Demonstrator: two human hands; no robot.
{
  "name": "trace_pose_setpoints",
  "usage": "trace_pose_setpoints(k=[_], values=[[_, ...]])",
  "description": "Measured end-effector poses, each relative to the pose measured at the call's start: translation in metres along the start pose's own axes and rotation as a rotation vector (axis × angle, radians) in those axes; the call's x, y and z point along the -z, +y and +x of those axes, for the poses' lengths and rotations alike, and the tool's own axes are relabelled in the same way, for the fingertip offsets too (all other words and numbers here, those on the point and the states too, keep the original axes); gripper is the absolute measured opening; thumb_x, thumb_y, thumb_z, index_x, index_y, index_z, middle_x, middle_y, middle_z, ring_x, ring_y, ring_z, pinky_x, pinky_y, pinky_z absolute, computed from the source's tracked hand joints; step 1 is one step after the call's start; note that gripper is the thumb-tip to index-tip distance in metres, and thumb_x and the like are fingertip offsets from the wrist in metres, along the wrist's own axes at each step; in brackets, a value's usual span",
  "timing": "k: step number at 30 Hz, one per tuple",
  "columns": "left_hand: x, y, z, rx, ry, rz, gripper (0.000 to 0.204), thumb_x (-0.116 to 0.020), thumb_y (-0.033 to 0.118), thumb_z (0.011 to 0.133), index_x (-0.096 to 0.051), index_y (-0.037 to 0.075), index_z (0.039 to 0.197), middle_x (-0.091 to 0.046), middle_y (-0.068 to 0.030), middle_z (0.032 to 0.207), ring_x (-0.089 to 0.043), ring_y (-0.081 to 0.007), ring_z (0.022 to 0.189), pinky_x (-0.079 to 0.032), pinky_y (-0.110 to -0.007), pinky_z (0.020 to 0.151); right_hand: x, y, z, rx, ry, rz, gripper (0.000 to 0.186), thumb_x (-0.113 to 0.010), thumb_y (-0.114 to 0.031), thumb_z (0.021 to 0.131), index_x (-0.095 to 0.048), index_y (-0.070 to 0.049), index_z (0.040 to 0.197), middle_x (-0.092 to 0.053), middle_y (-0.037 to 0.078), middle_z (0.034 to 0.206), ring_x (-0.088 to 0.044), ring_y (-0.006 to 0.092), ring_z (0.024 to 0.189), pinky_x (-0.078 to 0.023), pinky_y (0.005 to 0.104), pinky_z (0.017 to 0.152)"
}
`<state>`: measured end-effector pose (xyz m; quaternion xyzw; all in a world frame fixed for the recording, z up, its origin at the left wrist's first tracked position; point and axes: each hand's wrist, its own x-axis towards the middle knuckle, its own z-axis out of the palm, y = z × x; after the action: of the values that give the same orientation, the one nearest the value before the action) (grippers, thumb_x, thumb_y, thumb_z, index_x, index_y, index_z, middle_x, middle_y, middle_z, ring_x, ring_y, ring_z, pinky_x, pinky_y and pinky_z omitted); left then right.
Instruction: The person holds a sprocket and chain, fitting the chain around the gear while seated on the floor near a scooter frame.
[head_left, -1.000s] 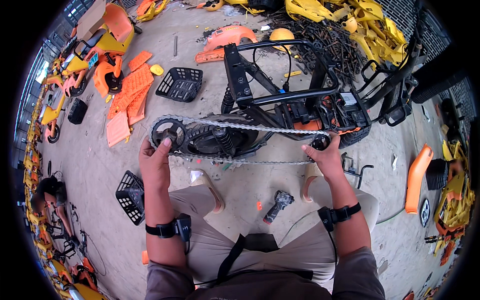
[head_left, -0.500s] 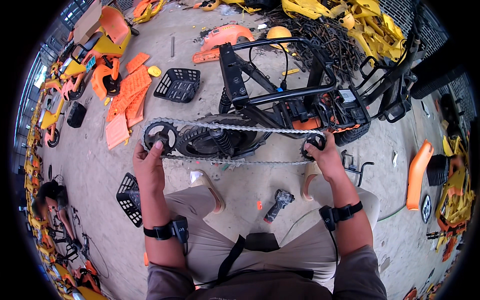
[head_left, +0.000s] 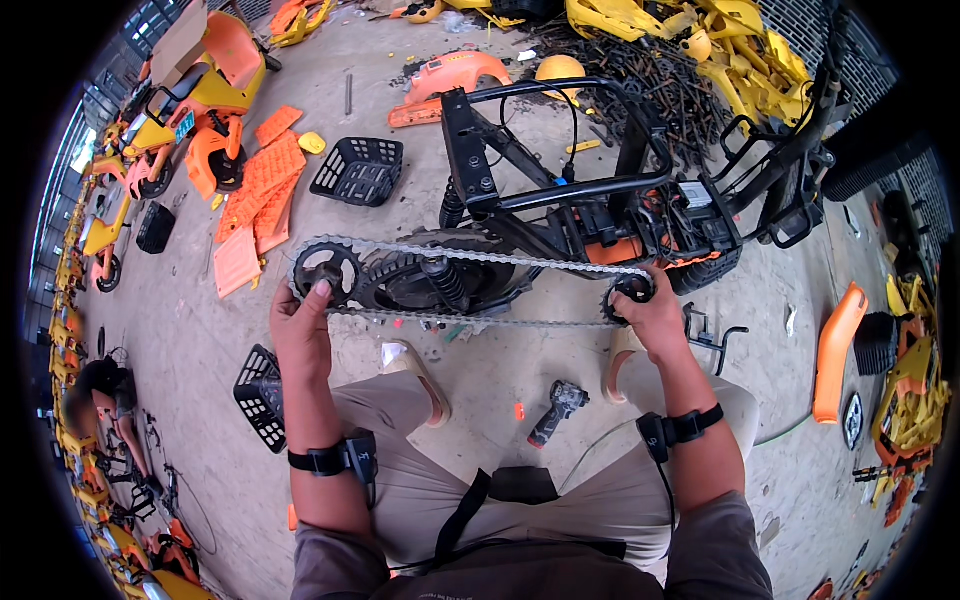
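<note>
Stretched between my hands is a metal chain [head_left: 470,254], looped around a large black sprocket [head_left: 345,262] on the left and a smaller black sprocket [head_left: 612,299] on the right. My left hand [head_left: 302,325] grips the large sprocket, thumb over its middle. The small sprocket is held in my right hand [head_left: 655,315], which hides part of it. Both chain runs span nearly straight, the lower one over the floor. Just behind them stands a stripped black scooter frame [head_left: 465,150] with its rear wheel [head_left: 395,280] and a shock absorber.
A cordless power tool [head_left: 558,412] lies on the floor between my feet. Black plastic baskets [head_left: 357,170] and orange panels [head_left: 260,185] lie to the left. Yellow parts and a dark scrap pile [head_left: 640,90] are at the back. A person [head_left: 110,390] is at far left.
Both hands still hold the sprockets. My left hand has shifted slightly to the right, and the right-hand sprocket has turned or tilted a little in my fingers.
</note>
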<state>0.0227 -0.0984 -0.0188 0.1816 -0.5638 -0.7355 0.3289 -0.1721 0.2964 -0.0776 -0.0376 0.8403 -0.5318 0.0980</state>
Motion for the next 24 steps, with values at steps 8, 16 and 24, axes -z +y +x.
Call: trace_pose_setpoints(k=[8, 16, 24], values=[[0.0, -0.003, -0.001, 0.009, -0.026, 0.004, 0.039, -0.071, 0.001, 0.087, -0.059, -0.004, 0.123, -0.069, -0.0114, 0.114, -0.066, -0.0192, 0.104, -0.05, -0.033, 0.096, 0.005, 0.009, 0.008, -0.042, -0.004, 0.011, 0.06, -0.08, -0.016, 0.077, -0.053, 0.007, 0.125, -0.068, 0.011, 0.099, -0.066, 0.0175, 0.088, -0.053, 0.0303, 0.081], [0.002, -0.001, -0.004, 0.111, -0.04, -0.051, 0.04, -0.072, 0.001, 0.086, -0.057, -0.004, 0.123, -0.07, -0.012, 0.111, -0.067, -0.02, 0.102, -0.051, -0.034, 0.096, 0.026, -0.013, 0.008, 0.01, -0.016, 0.024, 0.056, -0.077, -0.012, 0.08, -0.051, 0.007, 0.126, -0.067, 0.008, 0.096, -0.063, 0.0127, 0.083, -0.052, 0.0269, 0.076], [0.004, -0.005, -0.002, 0.11, -0.107, -0.039, 0.043, -0.072, 0.006, 0.086, -0.058, -0.002, 0.126, -0.069, -0.0114, 0.115, -0.066, -0.0216, 0.106, -0.049, -0.037, 0.098, 0.049, -0.022, 0.012, 0.05, -0.074, 0.227, 0.039, -0.075, 0.0, 0.083, -0.053, 0.001, 0.115, -0.061, 0.002, 0.095, -0.057, 0.0091, 0.086, -0.049, 0.0232, 0.077]])
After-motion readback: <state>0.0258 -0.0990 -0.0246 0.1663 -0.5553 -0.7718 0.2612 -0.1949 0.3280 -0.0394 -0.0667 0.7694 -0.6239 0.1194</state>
